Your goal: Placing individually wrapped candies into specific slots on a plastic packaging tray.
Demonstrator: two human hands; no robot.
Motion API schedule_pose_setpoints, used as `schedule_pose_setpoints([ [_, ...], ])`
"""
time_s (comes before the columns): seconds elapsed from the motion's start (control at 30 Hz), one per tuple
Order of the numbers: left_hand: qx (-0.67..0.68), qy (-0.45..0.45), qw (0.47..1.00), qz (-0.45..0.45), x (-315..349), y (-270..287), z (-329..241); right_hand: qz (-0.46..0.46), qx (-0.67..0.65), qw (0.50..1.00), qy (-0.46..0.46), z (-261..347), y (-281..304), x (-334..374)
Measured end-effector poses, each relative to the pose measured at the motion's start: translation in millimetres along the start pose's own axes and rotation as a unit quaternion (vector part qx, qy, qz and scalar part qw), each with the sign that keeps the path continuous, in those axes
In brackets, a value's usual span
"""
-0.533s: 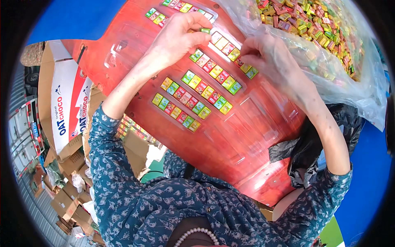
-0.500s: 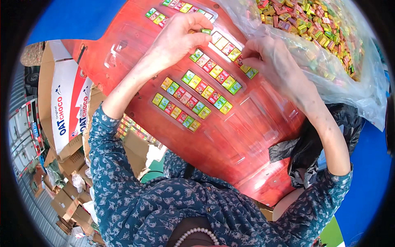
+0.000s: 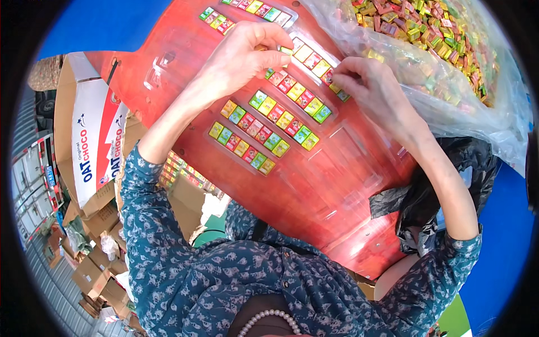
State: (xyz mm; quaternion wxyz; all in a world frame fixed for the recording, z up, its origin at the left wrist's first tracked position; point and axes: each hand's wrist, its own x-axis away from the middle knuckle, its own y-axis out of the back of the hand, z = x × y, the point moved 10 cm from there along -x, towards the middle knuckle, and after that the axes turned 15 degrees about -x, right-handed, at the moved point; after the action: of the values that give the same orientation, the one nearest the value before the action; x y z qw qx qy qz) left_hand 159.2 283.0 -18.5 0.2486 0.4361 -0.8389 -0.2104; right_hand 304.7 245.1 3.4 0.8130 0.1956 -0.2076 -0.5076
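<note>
Small wrapped candies in green, yellow and red lie in neat slanting rows in clear plastic trays on a red table. My left hand is at the upper end of one row, thumb and forefinger pinching a small wrapped candy, partly hidden. Over the lower end of that row is my right hand, its fingers bent together at the candies. Whatever its fingertips hold is hidden. Below the hands, several filled rows lie side by side.
A large clear plastic bag full of loose wrapped candies lies at the far right. A black plastic bag hangs by the table's right side. Cardboard boxes stand at the left. Bare red tabletop shows nearest me.
My left hand has brought the green candy slightly right and down to the row's upper end. The right hand has shifted a little, its fingers closing in on the lower end.
</note>
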Motion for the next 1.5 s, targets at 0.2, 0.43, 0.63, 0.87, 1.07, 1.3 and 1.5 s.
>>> schedule_pose_setpoints([
  [0.2,0.104,0.064,0.991,0.063,40,-6,-5,0.002,-0.353,0.923,-0.151,-12,-14,27],
  [0.43,0.138,0.079,0.987,0.035,83,3,17,-0.037,-0.184,0.974,-0.125,-5,-5,51],
  [0.63,0.142,0.089,0.986,0.015,136,6,10,-0.024,-0.185,0.971,-0.151,-1,-16,83],
  [0.87,0.172,0.112,0.979,-0.014,197,-9,15,-0.067,-0.164,0.977,-0.118,12,-36,116],
  [1.07,0.185,0.126,0.974,-0.022,225,-19,26,-0.076,-0.123,0.986,-0.079,24,-58,121],
  [1.3,0.185,0.089,0.978,-0.037,233,-29,30,-0.038,-0.194,0.974,-0.113,35,-83,127],
  [1.5,0.260,0.129,0.956,0.039,261,-63,29,0.011,-0.205,0.968,-0.145,40,-101,152],
])
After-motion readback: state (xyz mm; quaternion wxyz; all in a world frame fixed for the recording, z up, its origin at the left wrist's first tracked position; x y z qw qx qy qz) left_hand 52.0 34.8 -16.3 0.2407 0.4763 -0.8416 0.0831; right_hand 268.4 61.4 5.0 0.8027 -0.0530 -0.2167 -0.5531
